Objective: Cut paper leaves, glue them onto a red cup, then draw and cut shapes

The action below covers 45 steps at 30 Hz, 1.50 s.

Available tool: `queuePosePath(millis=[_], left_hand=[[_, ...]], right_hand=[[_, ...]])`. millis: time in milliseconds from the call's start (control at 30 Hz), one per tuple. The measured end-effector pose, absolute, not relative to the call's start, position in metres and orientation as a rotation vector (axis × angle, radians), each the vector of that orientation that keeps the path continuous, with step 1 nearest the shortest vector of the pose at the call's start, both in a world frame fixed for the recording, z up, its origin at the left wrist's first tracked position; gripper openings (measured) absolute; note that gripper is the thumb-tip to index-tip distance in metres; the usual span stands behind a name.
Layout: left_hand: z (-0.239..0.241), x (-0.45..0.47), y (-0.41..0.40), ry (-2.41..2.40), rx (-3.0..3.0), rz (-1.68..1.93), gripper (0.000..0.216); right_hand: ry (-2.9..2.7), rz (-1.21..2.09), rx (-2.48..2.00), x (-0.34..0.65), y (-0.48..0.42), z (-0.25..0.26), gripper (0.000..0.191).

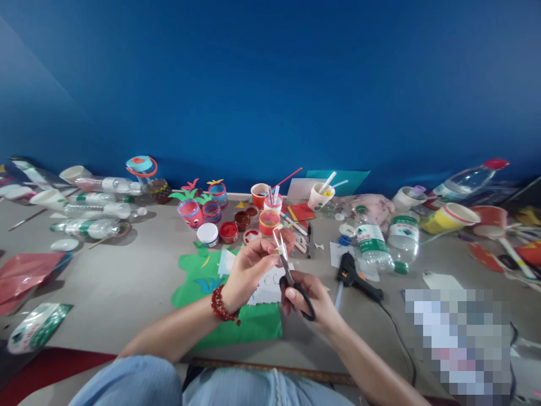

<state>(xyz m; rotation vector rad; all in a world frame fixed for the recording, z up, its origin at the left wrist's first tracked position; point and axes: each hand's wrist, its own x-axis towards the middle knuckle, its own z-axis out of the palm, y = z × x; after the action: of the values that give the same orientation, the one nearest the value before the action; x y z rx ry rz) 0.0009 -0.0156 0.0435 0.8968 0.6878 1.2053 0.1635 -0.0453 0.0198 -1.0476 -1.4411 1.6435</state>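
My right hand (310, 296) grips a pair of black-handled scissors (288, 272), its blades pointing up and away from me, slightly parted. My left hand (252, 266), with a red bead bracelet (220, 304) on the wrist, pinches a small white piece, apparently paper, at the blades. Below both hands lies a white sheet (268, 290) with small drawn curves, partly hidden by my fingers. It rests on green paper (247, 325) with a cut, wavy edge. Blue leaf-shaped cutouts (207, 285) lie on the green paper beside my left wrist.
Beyond my hands stand paint pots, including a red one (229, 232), and decorated cups with paper leaves (191, 213). A black glue gun (353, 273) with its cable lies right, near plastic bottles (372, 242). More bottles (103, 210) lie left. A blue wall (270, 90) closes off the back.
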Motion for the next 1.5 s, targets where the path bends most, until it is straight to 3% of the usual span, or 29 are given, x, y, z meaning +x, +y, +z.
queuePosePath(millis=[1500], left_hand=[[0.044, 0.002, -0.016, 0.752, 0.915, 1.227, 0.022]], right_hand=[[-1.444, 1.553, -1.06, 0.161, -0.042, 0.004, 0.056]])
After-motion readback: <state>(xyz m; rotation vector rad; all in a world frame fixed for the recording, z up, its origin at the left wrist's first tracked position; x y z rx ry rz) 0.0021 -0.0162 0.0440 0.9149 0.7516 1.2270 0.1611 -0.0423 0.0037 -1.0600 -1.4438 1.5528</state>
